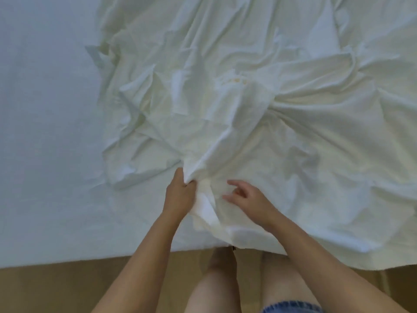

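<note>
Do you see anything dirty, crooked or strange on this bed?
Yes. The loose white sheet lies crumpled and askew, leaving the mattress uncovered on the left. A few small yellowish spots near its middle look like stains. The left hand grips a fold at the near edge; the right hand is open beside it.

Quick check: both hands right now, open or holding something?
Left hand: closed, gripping a bunch of the crumpled white sheet.
Right hand: open, fingers spread just over the sheet, holding nothing.
</note>
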The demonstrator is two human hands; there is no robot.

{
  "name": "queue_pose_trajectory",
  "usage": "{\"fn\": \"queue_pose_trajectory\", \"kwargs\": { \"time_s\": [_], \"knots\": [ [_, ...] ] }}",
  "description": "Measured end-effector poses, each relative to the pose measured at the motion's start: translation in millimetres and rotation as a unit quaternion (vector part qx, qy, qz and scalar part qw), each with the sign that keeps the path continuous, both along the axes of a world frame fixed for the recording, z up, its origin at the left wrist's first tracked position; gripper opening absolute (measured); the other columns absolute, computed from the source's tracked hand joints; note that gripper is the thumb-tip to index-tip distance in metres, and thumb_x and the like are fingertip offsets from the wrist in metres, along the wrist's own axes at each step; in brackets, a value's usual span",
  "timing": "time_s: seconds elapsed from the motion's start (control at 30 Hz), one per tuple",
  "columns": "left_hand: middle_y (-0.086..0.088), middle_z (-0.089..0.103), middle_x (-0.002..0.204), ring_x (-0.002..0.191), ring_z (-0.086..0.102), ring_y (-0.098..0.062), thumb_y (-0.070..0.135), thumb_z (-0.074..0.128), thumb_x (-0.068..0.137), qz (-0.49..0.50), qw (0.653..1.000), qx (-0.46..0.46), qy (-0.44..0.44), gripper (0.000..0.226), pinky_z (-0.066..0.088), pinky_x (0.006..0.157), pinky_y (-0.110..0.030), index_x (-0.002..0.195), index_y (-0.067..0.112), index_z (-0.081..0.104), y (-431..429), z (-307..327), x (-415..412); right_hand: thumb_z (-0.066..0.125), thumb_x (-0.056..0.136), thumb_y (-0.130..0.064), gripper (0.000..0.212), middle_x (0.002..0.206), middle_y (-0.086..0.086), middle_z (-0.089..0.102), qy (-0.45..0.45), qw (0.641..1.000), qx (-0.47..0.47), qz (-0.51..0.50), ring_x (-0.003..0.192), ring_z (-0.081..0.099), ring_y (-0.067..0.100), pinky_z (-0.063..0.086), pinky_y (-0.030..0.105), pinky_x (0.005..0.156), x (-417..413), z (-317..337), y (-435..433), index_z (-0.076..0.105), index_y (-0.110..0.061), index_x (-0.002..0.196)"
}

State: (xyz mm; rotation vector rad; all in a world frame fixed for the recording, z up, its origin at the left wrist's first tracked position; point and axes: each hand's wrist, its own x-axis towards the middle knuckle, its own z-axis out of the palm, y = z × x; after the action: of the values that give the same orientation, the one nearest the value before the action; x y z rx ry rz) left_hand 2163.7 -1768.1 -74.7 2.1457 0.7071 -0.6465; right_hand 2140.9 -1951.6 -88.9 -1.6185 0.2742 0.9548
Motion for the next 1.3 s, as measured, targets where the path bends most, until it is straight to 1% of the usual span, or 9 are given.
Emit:
{"fn": "queue_pose_trajectory", "kwargs": {
  "time_s": [0.2,0.3,0.43,0.6,0.8,0.93,1.03,1.17,1.3],
  "knots": [
    [0.015,0.068,0.096,0.09,0.064,0.0,0.01,0.052,0.09,-0.006,0.969,-0.232,0.083,0.028,0.048,0.066,-0.012,0.104,0.033,0.059,56,28,-80,0.066,0.084,-0.015,0.057,0.118,-0.001,0.058,0.007,0.952,0.041,-0.304,0.109,0.057,0.02,0.047,0.032,0.091,84,6,84,0.037,-0.015,0.133],
    [0.006,0.07,0.096,0.085,0.068,-0.009,0.019,0.06,0.073,0.131,0.944,-0.29,0.093,0.031,0.051,0.064,-0.02,0.103,0.029,0.06,88,24,-88,0.049,0.087,-0.008,0.036,0.1,-0.006,0.058,-0.03,0.996,-0.01,-0.078,0.092,0.057,0.016,0.045,0.02,0.075,62,19,144,0.052,-0.018,0.121],
    [-0.01,0.069,0.094,0.075,0.068,-0.024,0.043,0.061,0.073,0.408,0.803,-0.428,0.077,0.045,0.051,0.065,-0.034,0.111,0.019,0.061,137,8,-79,0.036,0.094,-0.013,0.028,0.098,-0.006,0.057,0.046,0.992,-0.022,0.117,0.085,0.055,0.009,0.044,0.02,0.064,-17,13,192,0.053,-0.018,0.115],
    [0.008,0.069,0.077,0.07,0.066,-0.005,0.04,0.058,0.088,0.145,0.966,-0.183,0.108,0.016,0.046,0.056,-0.016,0.088,0.026,0.064,146,-13,-83,0.042,0.097,-0.016,0.019,0.095,-0.007,0.059,0.013,0.971,-0.013,0.238,0.092,0.057,0.012,0.041,0.018,0.077,-55,4,199,0.059,-0.017,0.104],
    [0.004,0.074,0.08,0.073,0.07,-0.011,0.029,0.052,0.095,0.313,0.918,-0.245,-0.001,0.021,0.05,0.056,-0.018,0.085,0.027,0.071,179,-9,-133,0.043,0.087,-0.01,0.023,0.083,-0.001,0.064,0.033,0.99,-0.11,-0.079,0.078,0.06,0.018,0.047,0.027,0.065,-31,18,197,0.063,-0.019,0.081],
    [-0.001,0.062,0.099,0.094,0.059,-0.023,0.021,0.045,0.096,0.341,0.935,-0.092,0.022,0.022,0.044,0.072,-0.029,0.108,0.013,0.062,181,-15,-129,0.046,0.086,-0.003,0.022,0.089,0.008,0.071,0.215,0.94,0.039,-0.264,0.083,0.066,0.026,0.053,0.038,0.076,-23,32,212,0.067,-0.012,0.089],
    [0.004,0.052,0.113,0.1,0.049,-0.012,0.041,0.044,0.096,0.329,0.943,-0.048,-0.026,0.04,0.037,0.082,-0.027,0.126,0.016,0.053,178,-6,-106,0.052,0.089,-0.014,0.02,0.099,0.013,0.072,0.258,0.944,0.038,-0.204,0.092,0.067,0.031,0.053,0.046,0.088,-32,37,220,0.07,-0.01,0.095],
    [0.002,0.066,0.091,0.076,0.065,-0.01,0.055,0.062,0.08,0.29,0.912,-0.29,0.02,0.039,0.051,0.067,-0.025,0.097,0.02,0.063,158,23,-63,0.042,0.093,-0.015,0.031,0.092,0.002,0.07,0.169,0.982,-0.044,0.069,0.088,0.064,0.019,0.055,0.03,0.076,-53,52,224,0.067,-0.027,0.081],
    [-0.008,0.065,0.106,0.086,0.063,-0.016,0.011,0.057,0.089,0.161,0.952,-0.261,0.017,0.027,0.047,0.069,-0.023,0.115,0.01,0.055,126,40,-38,0.039,0.089,-0.008,0.03,0.075,0.002,0.064,0.097,0.98,-0.051,-0.167,0.076,0.06,0.021,0.048,0.025,0.061,-50,67,206,0.063,-0.019,0.074]
  ]
}}
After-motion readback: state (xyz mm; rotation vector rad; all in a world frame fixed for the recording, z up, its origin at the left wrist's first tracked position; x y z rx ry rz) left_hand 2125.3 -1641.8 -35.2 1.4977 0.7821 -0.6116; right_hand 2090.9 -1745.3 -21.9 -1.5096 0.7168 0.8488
